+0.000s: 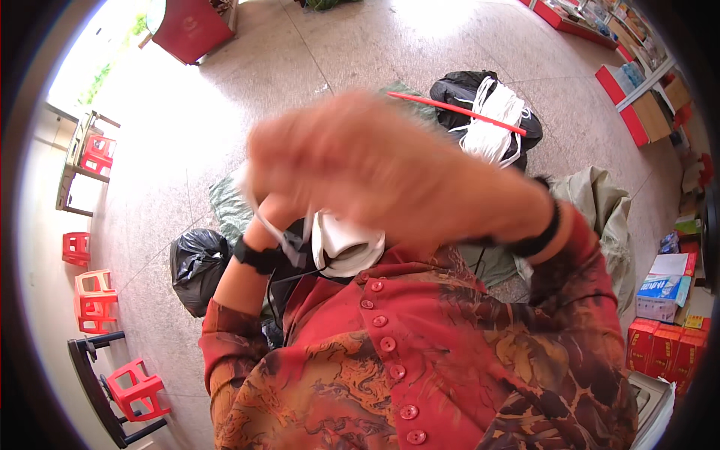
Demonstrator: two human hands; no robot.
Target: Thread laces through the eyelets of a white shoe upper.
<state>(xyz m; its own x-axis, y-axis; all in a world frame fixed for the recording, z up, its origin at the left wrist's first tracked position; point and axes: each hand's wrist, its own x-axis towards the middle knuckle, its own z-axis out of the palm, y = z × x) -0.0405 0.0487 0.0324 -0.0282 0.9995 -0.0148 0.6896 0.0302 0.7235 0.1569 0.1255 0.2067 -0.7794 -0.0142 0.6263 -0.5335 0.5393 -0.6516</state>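
Observation:
My right hand (352, 157) is raised in front of my chest, blurred by motion, its fingers curled. My left hand (279, 211) is behind and below it, its fingers mostly hidden. A thin white cord (271, 229) hangs out from under the two hands near my left wrist; how it runs between the fingers is hidden. Just below my right hand stands a white roll-like object (346, 247) with a dark opening, close to my shirt front. Dark bands circle both wrists.
Beyond my right hand, a bundle of white cord (491, 124) lies on a black bag (459, 88), with a thin red rod (465, 114) across it. Another black bag (199, 262) sits at left. Red stools (136, 390) line the left wall; boxes (664, 345) stack at right.

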